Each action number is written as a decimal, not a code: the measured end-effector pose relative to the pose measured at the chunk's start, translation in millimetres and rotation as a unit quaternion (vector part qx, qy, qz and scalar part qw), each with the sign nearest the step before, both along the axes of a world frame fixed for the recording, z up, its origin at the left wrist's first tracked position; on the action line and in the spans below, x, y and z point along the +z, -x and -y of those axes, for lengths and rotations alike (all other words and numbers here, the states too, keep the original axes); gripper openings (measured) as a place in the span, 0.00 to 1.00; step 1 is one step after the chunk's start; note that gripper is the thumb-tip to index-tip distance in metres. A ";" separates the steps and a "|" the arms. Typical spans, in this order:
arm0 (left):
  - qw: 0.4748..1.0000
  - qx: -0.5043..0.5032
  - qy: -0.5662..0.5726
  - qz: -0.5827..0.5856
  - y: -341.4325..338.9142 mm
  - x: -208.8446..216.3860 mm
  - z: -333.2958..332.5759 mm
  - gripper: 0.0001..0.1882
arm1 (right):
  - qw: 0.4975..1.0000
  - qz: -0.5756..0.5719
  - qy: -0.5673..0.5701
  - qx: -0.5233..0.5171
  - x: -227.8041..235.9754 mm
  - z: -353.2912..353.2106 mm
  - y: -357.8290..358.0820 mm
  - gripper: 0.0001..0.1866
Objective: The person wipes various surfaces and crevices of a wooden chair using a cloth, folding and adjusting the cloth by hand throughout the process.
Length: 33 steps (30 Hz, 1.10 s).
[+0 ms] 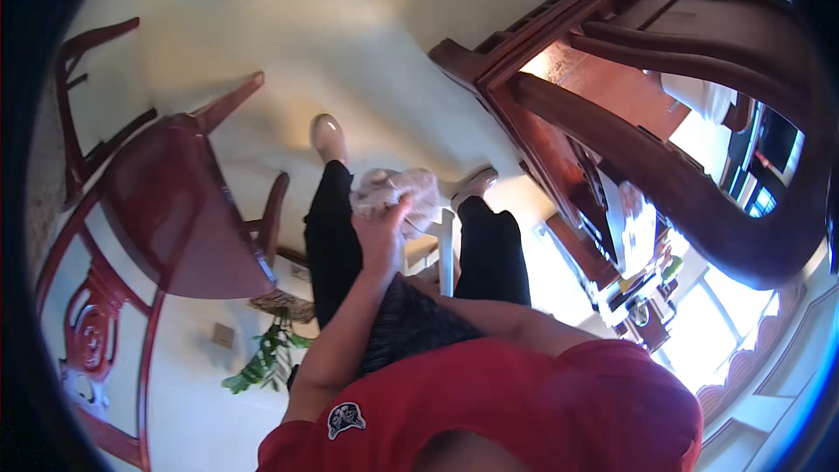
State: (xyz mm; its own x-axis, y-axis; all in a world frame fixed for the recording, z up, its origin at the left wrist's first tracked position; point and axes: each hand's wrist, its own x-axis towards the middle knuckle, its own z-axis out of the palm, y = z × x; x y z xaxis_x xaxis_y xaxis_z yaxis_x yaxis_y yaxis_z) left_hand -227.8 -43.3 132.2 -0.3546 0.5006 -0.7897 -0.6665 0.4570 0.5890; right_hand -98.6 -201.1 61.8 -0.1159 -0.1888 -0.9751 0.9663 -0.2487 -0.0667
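Observation:
My left hand [382, 236] reaches out in front of my body, its fingers closed round a crumpled, pale pinkish-grey cloth [398, 192]. The cloth hangs bunched above the floor, between my two shoes. My right forearm [502, 319] crosses my waist toward the left arm. Its hand is mostly hidden near my left forearm, so its fingers do not show. A dark patterned fabric [415, 323] lies at my waist below the red shirt. Behind the cloth stands a narrow whitish post [447, 253], whose kind I cannot make out.
A reddish-brown wooden chair [162, 210] stands at left, with part of another chair [74, 114] beyond it. Large dark wooden furniture with curved arms [647, 166] fills the right. A green plant [266, 358] is at lower left. Pale floor [262, 17] stretches ahead of my shoes.

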 end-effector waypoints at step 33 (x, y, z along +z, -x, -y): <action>0.996 -0.039 -0.042 -0.072 240.4 81.5 -354.8 0.26 | 0.959 -0.013 -0.094 -0.267 30.3 -398.5 249.6 0.30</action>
State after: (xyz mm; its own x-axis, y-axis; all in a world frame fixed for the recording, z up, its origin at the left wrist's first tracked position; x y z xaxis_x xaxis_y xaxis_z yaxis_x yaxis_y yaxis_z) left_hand -468.2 311.5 213.6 -0.4189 0.5936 -0.6872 -0.5361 0.4492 0.7147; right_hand -348.2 197.4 92.1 -0.1722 0.0839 -0.9815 0.7018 -0.6887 -0.1820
